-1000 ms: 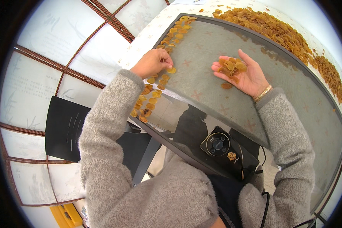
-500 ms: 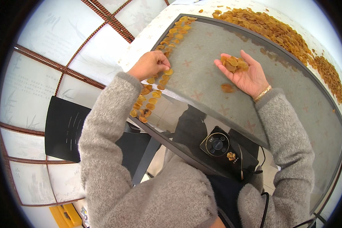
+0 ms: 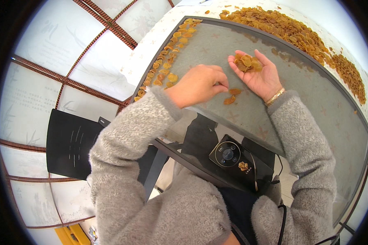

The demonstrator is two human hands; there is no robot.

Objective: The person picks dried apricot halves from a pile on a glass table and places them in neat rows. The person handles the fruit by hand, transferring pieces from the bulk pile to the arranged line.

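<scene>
1. Lying loose on the glass tabletop [image 3: 298, 118]: two orange dried slices [image 3: 232, 95], just beside the left hand's fingertips and just below the right palm.
2. Reaching over them from the left: the left hand [image 3: 198, 85], knuckles up, fingers curled with thumb and forefinger drawn together at the nearer slice; cannot tell whether anything is actually pinched between them.
3. Resting palm up close by: the right hand [image 3: 257, 75], fingers spread open and flat, cupping a small heap of slices [image 3: 246, 63] without closing on it; gold bracelet [image 3: 275, 96] at the wrist.
4. Running along the table's left edge: a neat row of slices [image 3: 167, 57], laid side by side.
5. Piled along the far edge and curving down the right rim: a big loose mound of slices [image 3: 290, 30].
6. Showing beneath the glass: a black device with a round dial [image 3: 229, 155], a few slices on it.
7. Sitting lower left on the tiled floor: a black chair seat [image 3: 71, 143].
</scene>
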